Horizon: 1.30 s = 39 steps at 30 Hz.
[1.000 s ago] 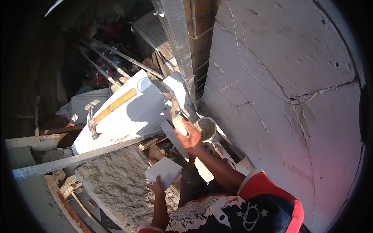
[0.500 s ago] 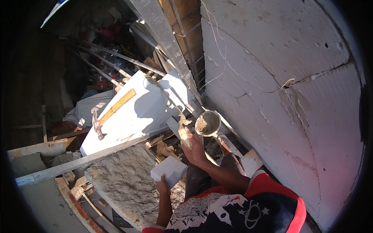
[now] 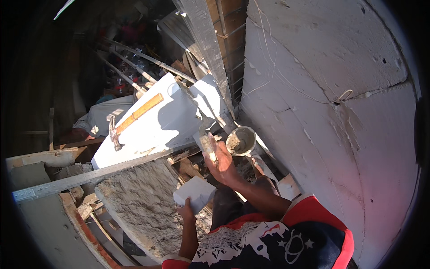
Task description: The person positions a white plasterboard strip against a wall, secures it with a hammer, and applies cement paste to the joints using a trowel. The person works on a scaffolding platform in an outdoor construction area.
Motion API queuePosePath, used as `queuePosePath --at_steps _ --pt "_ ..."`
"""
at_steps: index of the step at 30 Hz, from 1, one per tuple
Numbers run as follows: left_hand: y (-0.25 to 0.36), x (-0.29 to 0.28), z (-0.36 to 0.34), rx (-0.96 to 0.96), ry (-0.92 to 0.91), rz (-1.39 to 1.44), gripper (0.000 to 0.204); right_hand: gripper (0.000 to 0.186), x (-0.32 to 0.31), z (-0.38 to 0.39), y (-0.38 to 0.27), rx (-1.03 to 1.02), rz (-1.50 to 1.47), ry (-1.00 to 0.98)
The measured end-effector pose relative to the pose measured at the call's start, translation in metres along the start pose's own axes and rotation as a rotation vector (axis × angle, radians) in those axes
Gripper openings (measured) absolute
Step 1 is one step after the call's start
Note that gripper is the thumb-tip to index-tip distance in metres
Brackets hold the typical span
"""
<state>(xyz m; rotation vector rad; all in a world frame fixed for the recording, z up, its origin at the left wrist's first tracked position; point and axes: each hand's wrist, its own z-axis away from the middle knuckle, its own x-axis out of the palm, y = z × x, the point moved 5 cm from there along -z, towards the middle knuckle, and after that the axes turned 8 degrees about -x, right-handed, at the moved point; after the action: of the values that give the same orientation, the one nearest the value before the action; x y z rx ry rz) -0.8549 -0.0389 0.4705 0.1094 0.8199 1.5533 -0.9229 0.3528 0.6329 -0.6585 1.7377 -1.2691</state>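
My left hand (image 3: 187, 210) grips a flat whitish block piece (image 3: 194, 194) by its lower edge, thumb on its top face. My right hand (image 3: 220, 162) is closed round a pale-handled tool (image 3: 207, 144) smeared with grey mortar. Its long narrow blade points away from me and blurs against the white board, so its exact kind is unclear. Just right of that hand stands a small round bucket (image 3: 251, 140) with grey mortar inside. Beyond, a claw hammer (image 3: 139, 118) with a wooden handle lies on the large white board (image 3: 134, 145).
A pale block wall (image 3: 309, 130) with cracked joints and loose wire rises on the right. A long metal-ended bar (image 3: 80, 180) crosses in front of the white board. Below it lies a rough grey slab (image 3: 139, 204). Broken wood and poles (image 3: 143, 58) clutter the left and far side.
My right hand has shifted slightly left and turned, changing the angle of the tool's blade. My left hand keeps the block piece almost in place, tilted a little differently. The view has moved slightly.
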Motion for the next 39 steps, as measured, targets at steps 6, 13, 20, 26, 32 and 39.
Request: queuePosePath --at_steps 6,13,20,26,32,39 --pt "-0.023 0.009 0.014 -0.030 0.061 0.043 0.077 0.062 -0.025 0.103 0.123 0.137 0.347 -0.174" --pt "-0.074 0.019 -0.001 -0.143 0.112 0.084 0.070 0.053 -0.006 0.108 0.385 0.471 0.810 -0.667" --pt "-0.130 -0.008 -0.003 -0.146 0.184 0.117 0.059 0.038 0.064 0.106 0.607 0.556 0.982 -0.679" --pt "-0.158 -0.037 0.010 -0.236 0.326 0.078 0.065 0.027 0.096 0.124 0.626 0.381 0.981 -0.851" --pt "-0.171 -0.047 0.011 -0.215 0.285 0.059 0.068 0.017 0.085 0.111 0.618 0.378 0.869 -1.175" --pt "-0.167 -0.045 0.003 -0.207 0.268 0.054 0.069 0.032 0.040 0.053 0.587 0.822 0.414 -1.166"
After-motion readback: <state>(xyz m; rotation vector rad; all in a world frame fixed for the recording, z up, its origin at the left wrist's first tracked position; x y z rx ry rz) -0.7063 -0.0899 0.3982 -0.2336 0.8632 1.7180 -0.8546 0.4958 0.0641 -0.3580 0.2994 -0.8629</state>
